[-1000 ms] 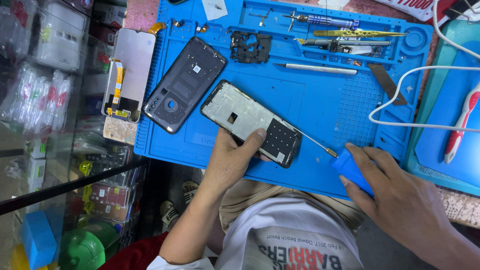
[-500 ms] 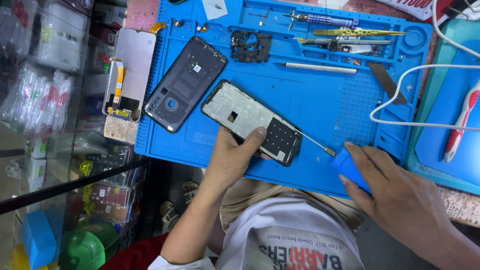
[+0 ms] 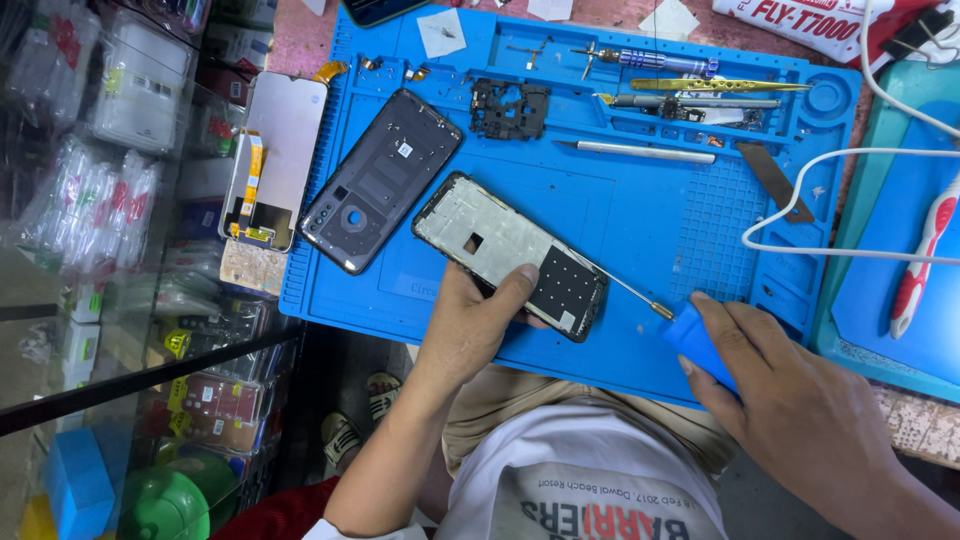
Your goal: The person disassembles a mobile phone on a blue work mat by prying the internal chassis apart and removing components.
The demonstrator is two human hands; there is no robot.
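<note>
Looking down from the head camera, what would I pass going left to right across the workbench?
Detached phone screen → dark back cover → phone frame under the left hand → blue-handled screwdriver in the right hand → white cable → red-and-white toothbrush.

The right hand [image 3: 800,400] has slid its blue-handled screwdriver [image 3: 700,345] slightly left (barely), toward the phone frame [image 3: 510,255].

Left hand [image 3: 470,330] reaching up from a bare forearm, palm down, thumb stretched rightward, fingers curled and pressing down. Right hand [image 3: 790,395] entering from the lower right, back facing up, fingers folded in a closed grip, knuckles angled toward the upper left.
</note>
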